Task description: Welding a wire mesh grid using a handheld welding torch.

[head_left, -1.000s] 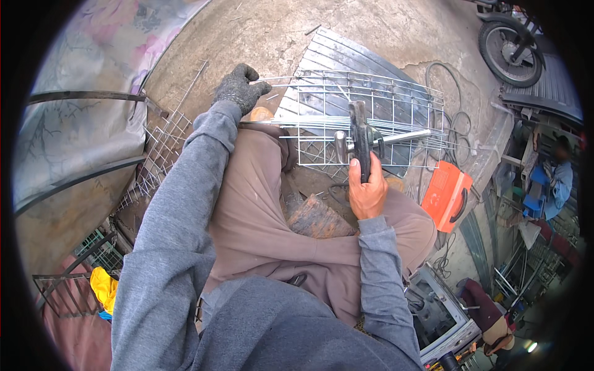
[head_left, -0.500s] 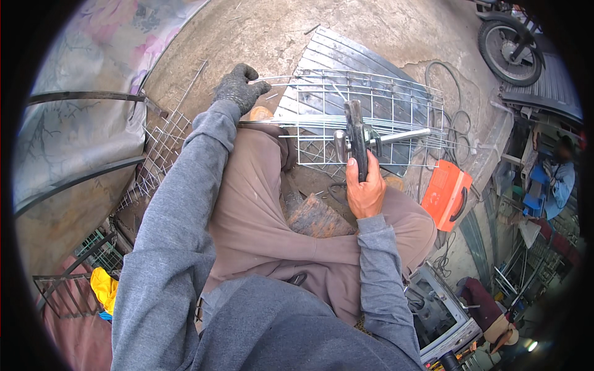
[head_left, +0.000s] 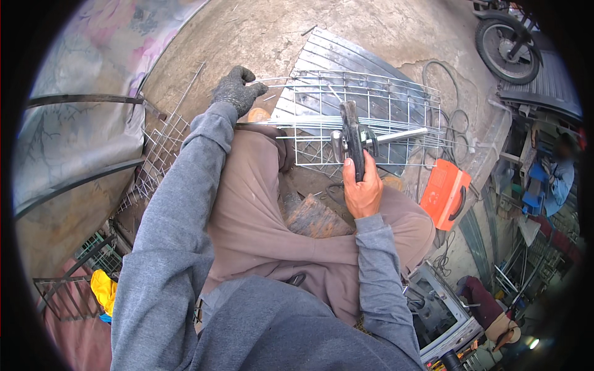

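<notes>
My left hand (head_left: 235, 91) wears a dark knitted glove, its fingers closed around the left end of a curved wire at the far edge of a wire mesh panel (head_left: 390, 93). The silvery panel spans in front of my knees, with several long wires bunched along its middle. My bare right hand (head_left: 364, 190) grips a dark bar-shaped tool (head_left: 350, 117), held upright over the mesh. The tool has a rounded metal part on its left side; a pale rod (head_left: 403, 135) slants off to its right. The tool's exact kind I cannot make out.
A ribbed metal sheet (head_left: 334, 52) lies beneath the mesh. To the right stand an orange box with a black handle (head_left: 444, 193), looped cable (head_left: 458, 123) and a motorcycle wheel (head_left: 507, 51). A rusty block (head_left: 317, 217) sits between my legs. Another person (head_left: 560, 179) is at far right.
Almost nothing differs. The view has shifted slightly, and both hands keep the same holds on the mesh and the tool.
</notes>
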The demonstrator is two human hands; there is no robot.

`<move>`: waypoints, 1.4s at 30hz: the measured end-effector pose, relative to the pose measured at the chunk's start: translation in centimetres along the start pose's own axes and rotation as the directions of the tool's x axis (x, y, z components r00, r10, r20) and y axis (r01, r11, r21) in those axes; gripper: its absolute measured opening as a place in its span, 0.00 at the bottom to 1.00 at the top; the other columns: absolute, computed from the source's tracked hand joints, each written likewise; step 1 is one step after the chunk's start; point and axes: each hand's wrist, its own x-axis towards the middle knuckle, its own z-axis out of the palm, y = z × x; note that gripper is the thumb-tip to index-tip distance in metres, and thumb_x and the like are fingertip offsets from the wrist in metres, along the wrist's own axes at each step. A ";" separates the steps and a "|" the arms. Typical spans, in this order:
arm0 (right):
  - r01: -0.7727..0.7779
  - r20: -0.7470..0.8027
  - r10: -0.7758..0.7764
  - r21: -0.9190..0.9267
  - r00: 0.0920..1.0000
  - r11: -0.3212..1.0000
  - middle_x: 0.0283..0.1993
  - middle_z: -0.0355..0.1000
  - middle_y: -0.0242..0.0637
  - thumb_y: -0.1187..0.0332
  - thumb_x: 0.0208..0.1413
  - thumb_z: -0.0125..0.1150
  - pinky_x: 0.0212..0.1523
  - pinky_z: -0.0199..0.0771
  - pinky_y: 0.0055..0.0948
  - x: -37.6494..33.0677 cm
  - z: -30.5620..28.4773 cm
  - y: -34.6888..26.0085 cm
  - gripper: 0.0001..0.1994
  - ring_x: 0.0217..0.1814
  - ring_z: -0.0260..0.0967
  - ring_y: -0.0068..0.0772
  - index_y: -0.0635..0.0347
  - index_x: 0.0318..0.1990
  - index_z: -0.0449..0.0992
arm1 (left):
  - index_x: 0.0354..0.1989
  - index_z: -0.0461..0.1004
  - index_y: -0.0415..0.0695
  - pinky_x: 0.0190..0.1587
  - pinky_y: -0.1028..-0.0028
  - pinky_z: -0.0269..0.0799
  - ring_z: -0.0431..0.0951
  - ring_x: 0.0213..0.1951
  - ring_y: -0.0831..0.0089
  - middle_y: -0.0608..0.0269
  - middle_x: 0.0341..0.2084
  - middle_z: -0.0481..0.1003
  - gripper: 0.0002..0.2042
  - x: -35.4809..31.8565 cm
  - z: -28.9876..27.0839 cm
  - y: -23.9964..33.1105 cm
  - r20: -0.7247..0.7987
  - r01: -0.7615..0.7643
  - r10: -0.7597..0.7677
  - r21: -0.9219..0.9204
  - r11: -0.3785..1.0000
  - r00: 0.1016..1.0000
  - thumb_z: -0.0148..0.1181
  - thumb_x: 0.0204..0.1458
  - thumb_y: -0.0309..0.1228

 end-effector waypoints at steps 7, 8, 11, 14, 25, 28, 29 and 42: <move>-0.001 0.005 0.001 -0.011 1.000 1.000 0.46 0.78 0.57 0.60 0.62 0.62 0.48 0.76 0.44 0.0 0.0 0.2 0.23 0.46 0.78 0.58 0.67 0.58 0.71 | 0.47 0.75 0.42 0.52 0.63 0.73 0.79 0.46 0.60 0.52 0.42 0.79 0.25 0.2 0.1 0.0 0.000 0.003 -0.003 -0.002 1.000 1.000 0.73 0.47 0.46; -0.004 0.007 0.004 -0.007 1.000 1.000 0.46 0.78 0.57 0.60 0.62 0.62 0.48 0.76 0.44 0.0 0.0 0.2 0.23 0.47 0.78 0.58 0.68 0.58 0.71 | 0.47 0.75 0.42 0.52 0.63 0.73 0.79 0.46 0.60 0.52 0.42 0.79 0.25 0.2 0.1 0.0 0.001 0.003 -0.003 -0.001 1.000 1.000 0.73 0.47 0.46; -0.019 0.020 0.019 0.001 1.000 1.000 0.46 0.78 0.57 0.60 0.62 0.62 0.49 0.76 0.44 0.1 0.0 0.1 0.23 0.47 0.78 0.58 0.68 0.58 0.71 | 0.47 0.75 0.42 0.51 0.64 0.73 0.79 0.45 0.61 0.52 0.41 0.79 0.25 0.2 0.1 0.1 0.014 0.010 -0.010 -0.018 1.000 1.000 0.73 0.47 0.46; -0.033 0.026 0.032 0.013 0.999 0.999 0.47 0.77 0.58 0.61 0.62 0.62 0.49 0.76 0.44 0.1 -0.1 0.0 0.23 0.47 0.78 0.57 0.68 0.58 0.71 | 0.46 0.75 0.42 0.50 0.64 0.74 0.79 0.45 0.61 0.52 0.41 0.79 0.24 0.1 0.0 0.2 0.003 -0.002 0.002 -0.015 1.000 1.000 0.73 0.47 0.46; -0.011 0.023 0.011 0.005 1.000 1.000 0.47 0.77 0.58 0.61 0.62 0.62 0.49 0.76 0.44 0.1 0.0 0.0 0.23 0.48 0.78 0.57 0.69 0.58 0.72 | 0.45 0.75 0.44 0.50 0.64 0.74 0.79 0.44 0.63 0.54 0.40 0.79 0.23 0.2 0.3 -0.4 -0.021 -0.015 0.015 -0.027 1.000 1.000 0.74 0.47 0.45; -0.012 0.026 0.012 0.001 1.000 1.000 0.47 0.77 0.59 0.61 0.62 0.62 0.49 0.76 0.44 0.1 -0.1 0.0 0.23 0.48 0.78 0.58 0.70 0.58 0.72 | 0.46 0.75 0.44 0.50 0.64 0.73 0.79 0.45 0.62 0.54 0.40 0.79 0.23 0.3 0.3 -0.1 -0.017 0.002 -0.003 -0.017 1.000 1.000 0.74 0.47 0.45; -0.017 0.029 0.017 -0.008 0.999 1.000 0.47 0.77 0.59 0.61 0.62 0.62 0.49 0.76 0.44 0.1 -0.2 0.0 0.23 0.48 0.78 0.58 0.70 0.58 0.71 | 0.46 0.75 0.44 0.50 0.64 0.73 0.79 0.45 0.62 0.54 0.40 0.79 0.23 0.2 0.2 0.1 -0.015 -0.001 0.000 -0.018 1.000 1.000 0.74 0.47 0.45; -0.001 0.036 0.001 0.003 0.999 1.000 0.47 0.77 0.60 0.61 0.62 0.62 0.50 0.76 0.44 0.2 -0.1 0.0 0.23 0.49 0.77 0.59 0.70 0.58 0.71 | 0.45 0.75 0.43 0.49 0.64 0.74 0.79 0.43 0.62 0.55 0.39 0.79 0.23 0.6 0.5 -0.8 -0.023 -0.035 0.035 -0.027 0.999 0.999 0.74 0.47 0.45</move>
